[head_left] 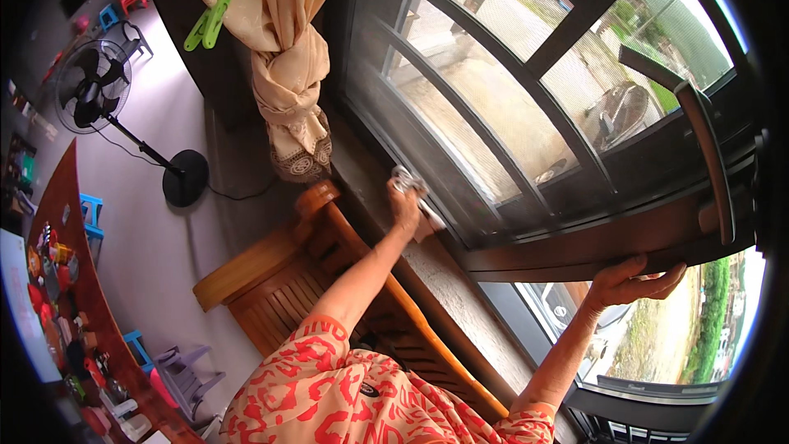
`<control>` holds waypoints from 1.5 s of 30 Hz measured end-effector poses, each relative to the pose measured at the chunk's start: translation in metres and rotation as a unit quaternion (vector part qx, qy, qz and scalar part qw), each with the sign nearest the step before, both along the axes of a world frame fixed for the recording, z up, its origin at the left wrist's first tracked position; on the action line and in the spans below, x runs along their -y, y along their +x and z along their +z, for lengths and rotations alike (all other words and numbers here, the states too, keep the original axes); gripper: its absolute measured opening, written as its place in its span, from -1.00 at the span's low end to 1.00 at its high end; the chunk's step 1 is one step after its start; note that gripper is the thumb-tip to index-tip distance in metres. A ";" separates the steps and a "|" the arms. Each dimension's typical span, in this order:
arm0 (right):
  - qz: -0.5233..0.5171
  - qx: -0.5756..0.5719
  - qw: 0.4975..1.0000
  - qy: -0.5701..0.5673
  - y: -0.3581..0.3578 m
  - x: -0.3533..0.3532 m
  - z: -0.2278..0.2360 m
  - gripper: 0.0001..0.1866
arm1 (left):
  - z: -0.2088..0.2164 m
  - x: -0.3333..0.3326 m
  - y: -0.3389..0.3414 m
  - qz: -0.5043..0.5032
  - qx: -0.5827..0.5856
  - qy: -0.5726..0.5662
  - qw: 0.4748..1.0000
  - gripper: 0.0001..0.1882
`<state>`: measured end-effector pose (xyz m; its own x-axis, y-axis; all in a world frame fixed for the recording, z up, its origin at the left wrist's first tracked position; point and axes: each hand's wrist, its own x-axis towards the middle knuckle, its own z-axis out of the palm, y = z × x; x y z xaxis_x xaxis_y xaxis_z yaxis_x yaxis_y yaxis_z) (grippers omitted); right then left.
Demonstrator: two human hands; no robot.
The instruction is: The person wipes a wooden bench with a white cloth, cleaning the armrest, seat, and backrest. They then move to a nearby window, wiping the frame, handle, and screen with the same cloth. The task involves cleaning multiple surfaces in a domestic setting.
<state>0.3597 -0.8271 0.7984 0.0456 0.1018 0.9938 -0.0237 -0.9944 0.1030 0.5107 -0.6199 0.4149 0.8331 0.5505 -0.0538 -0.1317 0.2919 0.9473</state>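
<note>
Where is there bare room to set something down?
The slatted bench seat shows bare between its armrest and the left forearm; so does the pale ledge between bench back and window, nearer than the left hand. It is tight around that hand and its cloth, and crowded on the red-brown table at far left.

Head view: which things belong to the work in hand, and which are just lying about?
In use:
left hand, gripping a crumpled pale cloth beside the window
right hand, at the lower edge of the window sash

Just about:
standing fan
knotted curtain
green peg
wooden bench
purple chair
</note>
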 end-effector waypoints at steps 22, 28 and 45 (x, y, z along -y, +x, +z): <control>-0.109 -0.007 0.994 0.000 -0.010 0.012 -0.010 -0.41 | -0.022 -0.155 0.146 -0.029 0.003 0.079 0.996 -0.66; -0.113 -0.007 0.994 0.007 -0.015 0.015 -0.014 -0.40 | 0.008 -0.193 0.174 -0.020 -0.020 0.110 0.993 -0.64; -0.082 -0.005 0.995 0.049 -0.017 0.019 -0.020 -0.34 | 0.029 -0.053 0.047 -0.114 -0.081 -0.097 0.985 -0.60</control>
